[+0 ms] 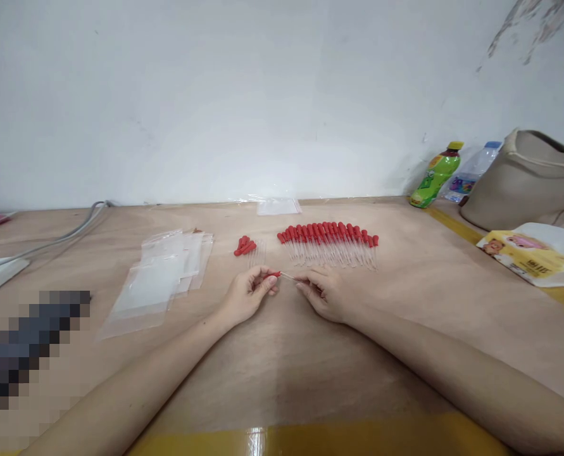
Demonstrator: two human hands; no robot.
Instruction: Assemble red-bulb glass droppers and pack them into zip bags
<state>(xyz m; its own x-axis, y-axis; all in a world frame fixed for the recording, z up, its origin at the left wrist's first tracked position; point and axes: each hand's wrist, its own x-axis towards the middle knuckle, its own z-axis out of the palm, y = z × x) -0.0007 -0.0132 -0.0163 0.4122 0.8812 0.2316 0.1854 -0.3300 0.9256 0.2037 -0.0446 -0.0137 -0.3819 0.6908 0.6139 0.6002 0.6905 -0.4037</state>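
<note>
My left hand [250, 294] pinches a red rubber bulb [275, 274] between thumb and fingers. A thin clear tube [287, 276] runs from the bulb to the right, where the fingertips of my right hand [323, 293] are closed on it. Behind my right hand lies a long row of droppers [332, 240] with red bulbs and clear thin tubes, side by side. A small pile of red bulbs [244, 246] sits behind my left hand, with several thin clear tubes [257, 253] beside it.
Clear plastic bags [161, 272] overlap on the table at left, near a grey cable [80, 228]. Another bag [278, 206] lies by the wall. At right stand a green bottle [436, 177], a clear bottle [474, 174], a beige bag [523, 177] and a yellow-white packet [535, 253].
</note>
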